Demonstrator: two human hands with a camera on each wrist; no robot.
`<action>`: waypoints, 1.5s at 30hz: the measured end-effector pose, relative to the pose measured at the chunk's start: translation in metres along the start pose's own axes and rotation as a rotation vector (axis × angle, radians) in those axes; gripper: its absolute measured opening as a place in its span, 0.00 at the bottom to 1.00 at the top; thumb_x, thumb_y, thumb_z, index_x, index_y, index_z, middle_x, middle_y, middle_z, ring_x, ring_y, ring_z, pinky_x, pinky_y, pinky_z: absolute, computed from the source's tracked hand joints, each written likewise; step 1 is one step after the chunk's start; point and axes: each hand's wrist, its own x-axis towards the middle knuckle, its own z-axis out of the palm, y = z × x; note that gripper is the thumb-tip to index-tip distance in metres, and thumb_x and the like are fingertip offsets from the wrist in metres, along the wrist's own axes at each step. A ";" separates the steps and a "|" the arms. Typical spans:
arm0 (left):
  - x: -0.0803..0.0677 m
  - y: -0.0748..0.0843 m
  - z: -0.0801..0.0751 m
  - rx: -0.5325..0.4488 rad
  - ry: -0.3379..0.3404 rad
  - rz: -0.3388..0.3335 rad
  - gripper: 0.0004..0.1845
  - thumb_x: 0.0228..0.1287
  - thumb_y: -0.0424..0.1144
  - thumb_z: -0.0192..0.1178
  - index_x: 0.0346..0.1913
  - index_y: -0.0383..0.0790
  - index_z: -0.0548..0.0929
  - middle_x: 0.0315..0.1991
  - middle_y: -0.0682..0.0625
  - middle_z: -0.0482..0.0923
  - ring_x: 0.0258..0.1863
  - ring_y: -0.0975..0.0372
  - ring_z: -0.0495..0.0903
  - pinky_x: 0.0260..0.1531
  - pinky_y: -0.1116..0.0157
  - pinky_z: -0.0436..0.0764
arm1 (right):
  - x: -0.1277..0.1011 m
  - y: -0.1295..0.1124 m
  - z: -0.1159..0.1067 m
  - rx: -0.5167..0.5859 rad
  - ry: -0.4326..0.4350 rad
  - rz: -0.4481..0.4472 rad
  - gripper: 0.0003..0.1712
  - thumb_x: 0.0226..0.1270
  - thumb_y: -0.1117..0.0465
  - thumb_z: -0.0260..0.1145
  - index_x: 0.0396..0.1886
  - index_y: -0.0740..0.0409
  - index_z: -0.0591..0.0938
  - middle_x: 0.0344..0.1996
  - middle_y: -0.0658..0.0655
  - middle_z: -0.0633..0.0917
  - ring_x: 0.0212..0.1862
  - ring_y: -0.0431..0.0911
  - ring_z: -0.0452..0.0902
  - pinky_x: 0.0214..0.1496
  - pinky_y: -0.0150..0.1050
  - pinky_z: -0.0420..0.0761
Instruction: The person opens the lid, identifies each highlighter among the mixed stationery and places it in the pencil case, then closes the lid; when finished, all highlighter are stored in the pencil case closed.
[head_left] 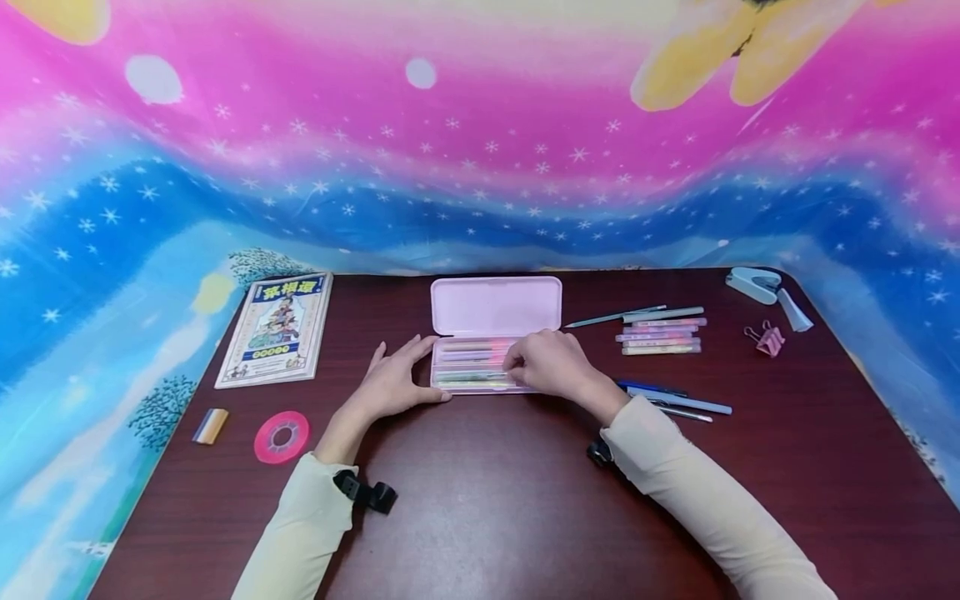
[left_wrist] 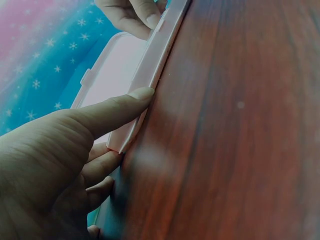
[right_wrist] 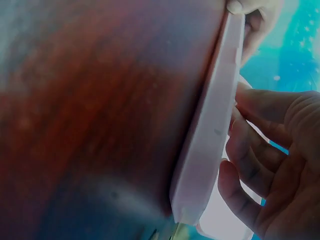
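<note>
A pale pink pencil case (head_left: 497,308) lies with its lid raised at the middle of the table, and several pens (head_left: 472,354) lie side by side inside it. At its left end, my left hand (head_left: 390,383) holds the corner, the thumb along the front wall and the fingers around the end; the left wrist view shows this thumb (left_wrist: 122,107) on the wall. My right hand (head_left: 553,362) reaches into the right half with bent fingers. From the right wrist view, its fingertips go behind the case wall (right_wrist: 210,135), and I cannot tell whether they pinch a pen.
Right of the case lie several pastel markers (head_left: 662,333) and, nearer, several pens (head_left: 678,400). A light blue stapler (head_left: 753,283) and pink binder clip (head_left: 768,340) sit far right. Left are a booklet (head_left: 276,329), a striped eraser (head_left: 211,426) and a pink tape roll (head_left: 282,437).
</note>
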 end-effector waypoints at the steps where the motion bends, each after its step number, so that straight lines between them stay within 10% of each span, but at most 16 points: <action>1: 0.000 0.000 0.000 0.001 0.001 -0.001 0.54 0.50 0.58 0.76 0.78 0.43 0.64 0.77 0.39 0.63 0.79 0.49 0.59 0.78 0.37 0.40 | 0.000 0.000 0.000 -0.009 -0.001 0.000 0.05 0.66 0.54 0.71 0.36 0.38 0.92 0.36 0.41 0.91 0.37 0.40 0.84 0.31 0.40 0.79; 11: 0.000 0.000 0.000 -0.006 0.002 0.004 0.54 0.50 0.58 0.76 0.78 0.43 0.64 0.77 0.39 0.63 0.80 0.49 0.58 0.77 0.37 0.40 | -0.004 -0.004 -0.003 -0.043 -0.032 0.004 0.11 0.67 0.56 0.70 0.46 0.39 0.92 0.44 0.44 0.92 0.39 0.42 0.86 0.23 0.34 0.72; 20: -0.001 0.000 0.000 0.001 -0.001 0.000 0.53 0.51 0.58 0.75 0.78 0.43 0.64 0.77 0.39 0.63 0.80 0.49 0.58 0.78 0.37 0.40 | -0.011 0.013 -0.011 0.108 0.007 0.055 0.08 0.66 0.53 0.72 0.43 0.39 0.93 0.42 0.45 0.92 0.38 0.42 0.83 0.38 0.39 0.80; 30: -0.001 -0.001 0.000 0.005 0.000 0.006 0.53 0.51 0.58 0.75 0.78 0.44 0.63 0.77 0.39 0.63 0.80 0.49 0.58 0.78 0.37 0.40 | -0.040 0.089 -0.058 0.306 0.063 0.138 0.13 0.67 0.54 0.72 0.49 0.47 0.91 0.27 0.54 0.91 0.23 0.45 0.77 0.30 0.37 0.71; 39: 0.000 0.001 0.000 0.006 -0.006 0.002 0.54 0.51 0.58 0.75 0.78 0.43 0.63 0.77 0.39 0.62 0.80 0.49 0.58 0.78 0.38 0.40 | -0.093 0.166 -0.078 0.216 0.074 0.278 0.14 0.70 0.53 0.69 0.52 0.50 0.90 0.43 0.59 0.91 0.38 0.49 0.76 0.36 0.39 0.74; 45: 0.000 0.001 0.001 0.011 -0.005 0.000 0.53 0.51 0.58 0.75 0.78 0.43 0.63 0.77 0.40 0.63 0.80 0.49 0.58 0.78 0.38 0.40 | -0.119 0.201 -0.076 0.220 0.039 0.379 0.18 0.70 0.48 0.68 0.54 0.50 0.89 0.57 0.68 0.85 0.58 0.61 0.75 0.57 0.63 0.74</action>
